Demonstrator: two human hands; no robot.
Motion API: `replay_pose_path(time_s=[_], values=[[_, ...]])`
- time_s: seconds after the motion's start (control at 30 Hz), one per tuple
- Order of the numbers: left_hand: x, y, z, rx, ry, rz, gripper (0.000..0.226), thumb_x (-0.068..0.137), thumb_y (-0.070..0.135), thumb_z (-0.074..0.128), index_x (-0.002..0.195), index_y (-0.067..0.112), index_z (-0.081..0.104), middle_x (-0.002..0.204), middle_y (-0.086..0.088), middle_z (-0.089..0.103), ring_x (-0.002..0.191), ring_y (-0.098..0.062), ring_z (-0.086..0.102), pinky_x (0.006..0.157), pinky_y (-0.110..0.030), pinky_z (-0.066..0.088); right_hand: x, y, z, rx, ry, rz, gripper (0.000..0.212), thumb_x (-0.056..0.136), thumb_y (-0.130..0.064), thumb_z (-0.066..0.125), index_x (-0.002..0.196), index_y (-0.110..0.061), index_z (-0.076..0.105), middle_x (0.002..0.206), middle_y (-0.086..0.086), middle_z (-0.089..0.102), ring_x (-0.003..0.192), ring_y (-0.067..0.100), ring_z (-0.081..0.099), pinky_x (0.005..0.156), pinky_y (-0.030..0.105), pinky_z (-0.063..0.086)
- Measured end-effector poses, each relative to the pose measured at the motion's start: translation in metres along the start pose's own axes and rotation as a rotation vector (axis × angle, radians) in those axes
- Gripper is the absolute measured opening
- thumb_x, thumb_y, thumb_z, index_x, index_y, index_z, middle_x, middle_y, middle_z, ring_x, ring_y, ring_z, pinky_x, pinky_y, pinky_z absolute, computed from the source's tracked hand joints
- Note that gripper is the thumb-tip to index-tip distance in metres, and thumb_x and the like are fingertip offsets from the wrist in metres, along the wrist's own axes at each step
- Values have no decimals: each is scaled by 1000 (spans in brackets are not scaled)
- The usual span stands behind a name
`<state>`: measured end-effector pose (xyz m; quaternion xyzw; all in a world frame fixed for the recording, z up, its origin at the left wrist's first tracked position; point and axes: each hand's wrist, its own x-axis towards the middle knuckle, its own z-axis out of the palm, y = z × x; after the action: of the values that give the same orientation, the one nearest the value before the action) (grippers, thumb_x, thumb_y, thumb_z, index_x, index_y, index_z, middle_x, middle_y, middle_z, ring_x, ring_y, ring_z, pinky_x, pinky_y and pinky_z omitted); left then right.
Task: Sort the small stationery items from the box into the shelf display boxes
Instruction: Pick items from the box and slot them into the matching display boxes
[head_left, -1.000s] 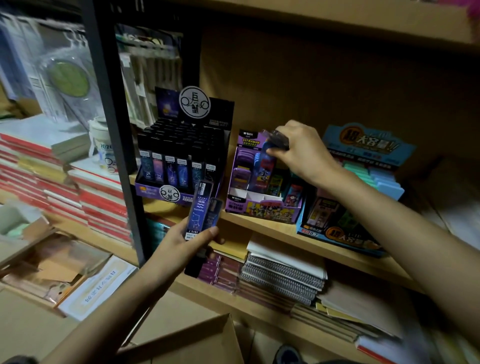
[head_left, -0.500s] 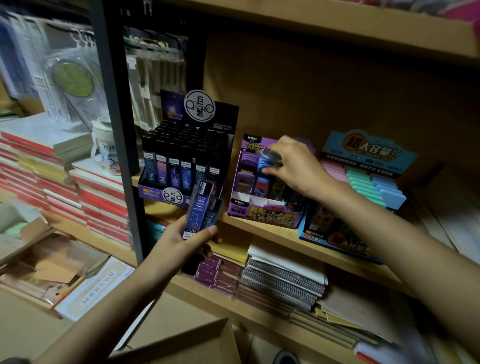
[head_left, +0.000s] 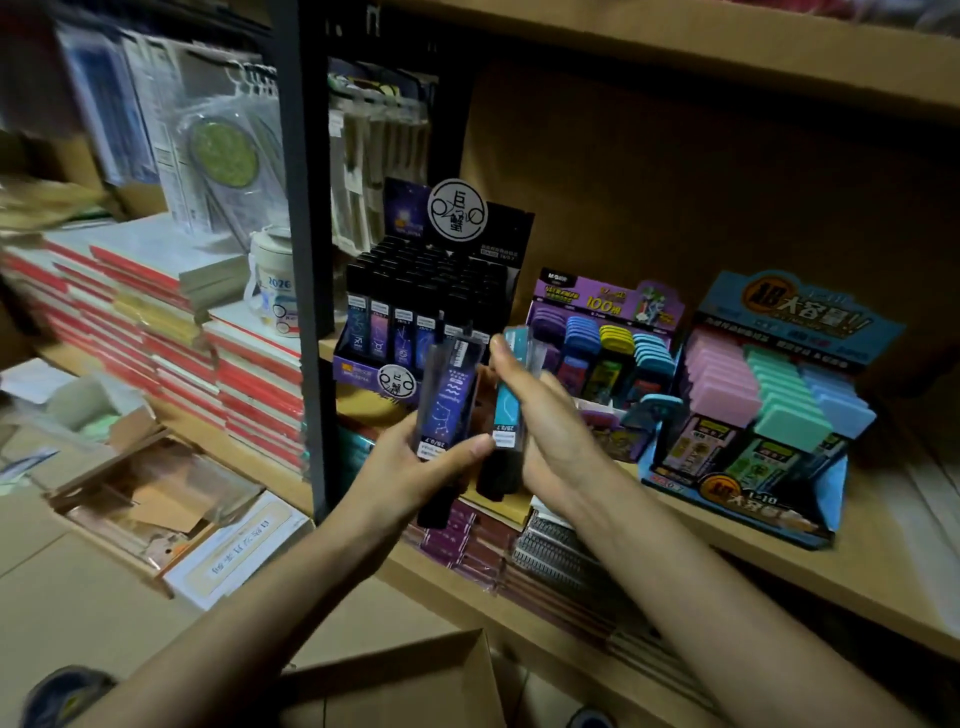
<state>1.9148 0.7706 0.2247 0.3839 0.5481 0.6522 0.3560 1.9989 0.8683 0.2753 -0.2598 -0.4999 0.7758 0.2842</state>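
Nearest the viewer, a brown cardboard box (head_left: 405, 686). Above it, the left hand (head_left: 410, 478) fingers grip a slim rectangular purple case (head_left: 447, 400). The right hand (head_left: 550, 421) lies against a teal-labelled case (head_left: 506, 410); its grip is too blurred to tell. Behind them, a display box (head_left: 361, 368) of upright black cases stands on the wooden shelf (head_left: 857, 571).

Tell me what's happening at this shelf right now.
A person is sorting small stationery cases at a shelf. The left hand grips a purple constellation case, and the right hand holds a teal case beside it, both in front of the black display box of similar cases. The purple display box and blue display box sit further right on the same shelf. Neither case is placed yet. An open cardboard box is below.
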Motion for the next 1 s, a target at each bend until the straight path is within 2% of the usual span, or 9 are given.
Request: replay_pose_path(time_s=[0.07, 0.17, 0.33, 0.47, 0.6, 0.73, 0.8, 0.9, 1.0], values=[[-1, -2, -3, -13, -12, -32, 35, 70, 31, 74, 98, 12, 64, 76, 4, 73, 67, -6, 68, 58, -15, 50, 3, 10, 8, 77, 47, 24, 36, 88, -29, 60, 117, -7, 55, 111, 17, 66, 99, 29, 65, 88, 44, 53], [-3, -4, -9, -47, 1, -104, 33, 73, 23, 76, 101, 10, 66, 85, -6, 75, 76, -16, 72, 62, -19, 54, 5, 22, 15, 23, 52, 76, 26, 89, -31, 58, 109, -15, 59, 101, 11, 70, 90, 21, 68, 78, 36, 57], [-7, -5, -13, -230, -2, -184, 11, 80, 12, 70, 87, 7, 64, 59, 1, 67, 48, -7, 62, 42, -13, 44, 4, 35, 17, -23, -19, 111, 62, 75, -52, 59, 125, -16, 56, 117, 13, 66, 109, 25, 63, 98, 42, 48], [-5, -8, -19, -287, 67, -193, 12, 83, 18, 69, 87, 9, 63, 60, 4, 67, 50, -6, 63, 43, -13, 45, -4, 49, 10, 7, -128, 121, 50, 87, -47, 49, 127, -18, 55, 120, 14, 64, 113, 26, 61, 96, 43, 49], [-1, -11, -27, -242, 155, -192, 26, 78, 24, 72, 97, 10, 61, 56, 8, 65, 49, -1, 60, 42, -13, 43, -10, 60, 3, -62, -103, 44, 26, 97, -31, 42, 112, -23, 62, 108, 4, 71, 99, 12, 67, 73, 23, 55], [1, -12, -40, -150, 252, -153, 41, 63, 32, 75, 97, 14, 61, 62, 8, 69, 51, 0, 61, 46, -15, 46, 0, 44, -4, -388, 27, -125, 25, 100, -32, 35, 116, -26, 53, 85, -4, 69, 69, 4, 66, 58, 15, 50], [1, -11, -49, -91, 266, -151, 46, 59, 36, 75, 96, 11, 61, 61, 5, 69, 48, -3, 60, 44, -16, 45, 7, 28, -11, -558, 94, -144, 31, 100, -40, 32, 118, -24, 53, 76, -2, 56, 57, 3, 49, 53, 18, 39], [2, -12, -61, -24, 277, -152, 54, 59, 40, 75, 101, 8, 61, 80, -9, 72, 59, -14, 66, 49, -23, 50, 18, -1, -26, -793, 113, -159, 47, 101, -40, 28, 113, -5, 57, 83, 2, 47, 68, 8, 41, 60, 21, 30], [3, -14, -69, -4, 285, -144, 58, 59, 41, 76, 102, 5, 63, 91, -22, 70, 73, -31, 65, 61, -39, 54, 23, -30, -28, -1052, 49, -317, 31, 97, -26, 48, 125, -14, 54, 85, 0, 51, 79, 9, 51, 64, 16, 38]])
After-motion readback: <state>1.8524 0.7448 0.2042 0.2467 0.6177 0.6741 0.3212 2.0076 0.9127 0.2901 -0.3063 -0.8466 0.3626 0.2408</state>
